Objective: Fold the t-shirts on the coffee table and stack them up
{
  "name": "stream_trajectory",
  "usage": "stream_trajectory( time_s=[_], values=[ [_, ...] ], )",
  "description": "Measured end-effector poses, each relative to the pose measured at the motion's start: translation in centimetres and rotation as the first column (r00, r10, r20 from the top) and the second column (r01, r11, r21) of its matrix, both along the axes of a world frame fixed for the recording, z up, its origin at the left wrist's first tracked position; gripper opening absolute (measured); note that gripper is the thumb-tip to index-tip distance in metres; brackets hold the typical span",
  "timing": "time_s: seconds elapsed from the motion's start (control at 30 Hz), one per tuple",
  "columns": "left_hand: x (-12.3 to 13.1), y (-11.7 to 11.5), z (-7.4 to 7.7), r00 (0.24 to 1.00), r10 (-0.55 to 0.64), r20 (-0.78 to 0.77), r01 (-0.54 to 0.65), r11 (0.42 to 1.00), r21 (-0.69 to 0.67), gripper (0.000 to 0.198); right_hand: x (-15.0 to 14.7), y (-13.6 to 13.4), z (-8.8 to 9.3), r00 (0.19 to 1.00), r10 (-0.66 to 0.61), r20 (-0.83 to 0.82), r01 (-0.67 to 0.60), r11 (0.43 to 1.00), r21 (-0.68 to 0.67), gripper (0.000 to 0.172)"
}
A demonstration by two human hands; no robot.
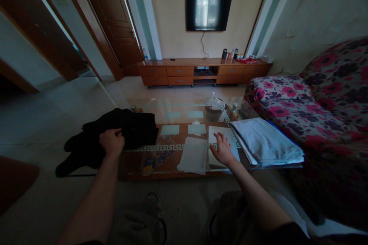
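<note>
A black garment [138, 128] lies bunched across the left part of the glass coffee table [169, 104], with part of it hanging over the left edge. My left hand [112, 142] is over it, fingers curled and closed on the dark cloth, though the fingertips are partly lost against the black. My right hand [223, 149] hovers above the glass, fingers apart and holding nothing. Beneath and beside it are white papers [194, 155]. To its right rests a folded light-blue cloth [266, 139] at the table's right end.
A waste bin [213, 113] with crumpled tissue shows through the table's far right part. Beyond stand a long wooden TV cabinet [179, 72] and a wall-mounted television [209, 12]. On the right is a flowered sofa [293, 111]. A wooden door [112, 19] is at the back left.
</note>
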State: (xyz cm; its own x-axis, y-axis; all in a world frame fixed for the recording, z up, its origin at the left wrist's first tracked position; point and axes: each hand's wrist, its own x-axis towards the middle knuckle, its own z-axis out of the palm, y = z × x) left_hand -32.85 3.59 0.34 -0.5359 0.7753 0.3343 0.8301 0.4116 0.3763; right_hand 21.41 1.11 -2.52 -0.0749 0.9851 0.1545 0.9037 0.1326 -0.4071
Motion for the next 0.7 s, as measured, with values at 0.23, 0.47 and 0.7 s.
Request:
stream_trajectory(
  time_s=[0.23, 0.47, 0.7],
  values=[
    [2.4, -0.7, 2.8, 0.998, -0.063, 0.025, 0.059, 0.990, 0.132, 0.039, -0.1, -0.2, 0.2, 1.000, 0.020, -0.001, -0.020, 1.000, -0.002, 0.065],
    [6.2, -2.6, 12.0, 0.981, -0.187, 0.058, 0.118, 0.801, 0.587, 0.030, 0.1, -0.3, 0.1, 0.999, 0.046, -0.023, -0.046, 0.999, 0.002, 0.065],
    [19.1, -6.0, 17.0, 0.713, -0.666, 0.219, 0.235, 0.522, 0.820, 0.018, -1.3, -1.5, 1.6, 0.893, 0.346, -0.287, -0.323, 0.938, 0.127, 0.069]
  ],
)
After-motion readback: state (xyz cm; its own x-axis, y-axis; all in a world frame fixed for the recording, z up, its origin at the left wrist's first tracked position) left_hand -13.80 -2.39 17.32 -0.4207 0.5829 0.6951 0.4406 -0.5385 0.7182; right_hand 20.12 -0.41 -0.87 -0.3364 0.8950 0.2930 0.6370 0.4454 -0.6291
